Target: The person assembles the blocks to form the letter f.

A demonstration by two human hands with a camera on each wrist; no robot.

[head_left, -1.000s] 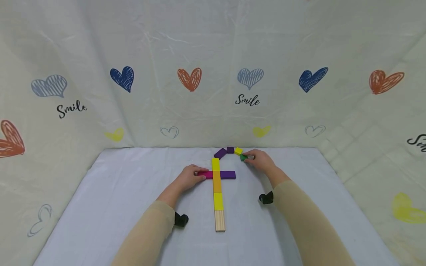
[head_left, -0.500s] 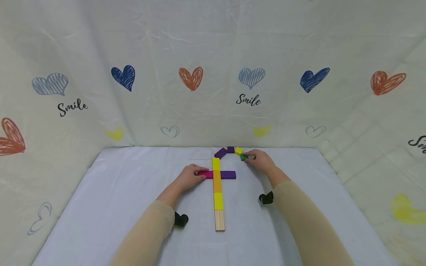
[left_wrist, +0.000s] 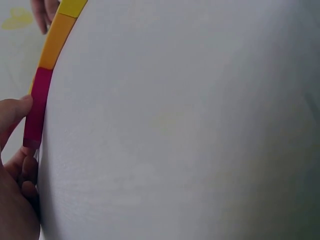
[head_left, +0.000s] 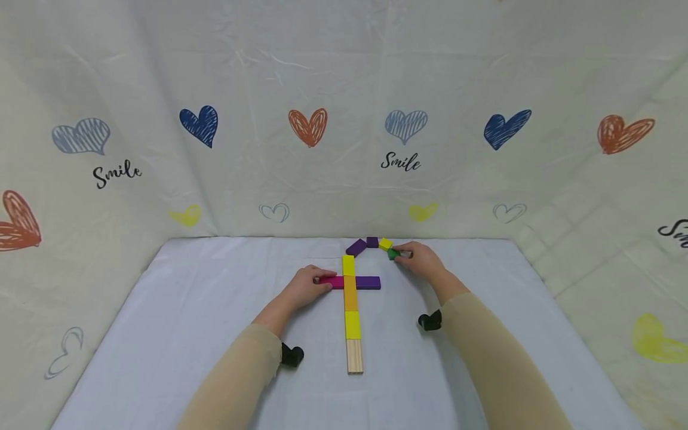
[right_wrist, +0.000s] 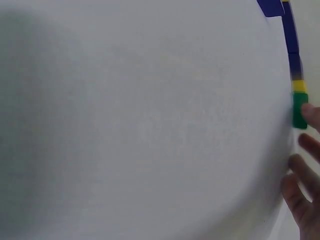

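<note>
Flat on the white table (head_left: 188, 334) lies a cross of blocks: a column of yellow (head_left: 348, 264), orange (head_left: 350, 292), yellow and bare wood (head_left: 355, 356), crossed by a magenta block (head_left: 333, 282) and a purple block (head_left: 368, 282). My left hand (head_left: 322, 280) pinches the magenta block's outer end; the left wrist view shows the thumb (left_wrist: 12, 115) against the magenta block (left_wrist: 37, 107). Behind the cross runs an arc of two purple blocks (head_left: 356, 246), a yellow block (head_left: 384, 243) and a green block (head_left: 393, 254). My right hand (head_left: 400, 255) pinches the green block (right_wrist: 299, 111).
A cream backdrop printed with hearts and "Smile" (head_left: 400, 161) closes off the back and both sides of the table. Black wrist-camera mounts (head_left: 292, 355) (head_left: 430, 321) sit under both forearms. Bare cloth stretches to the left, right and front of the blocks.
</note>
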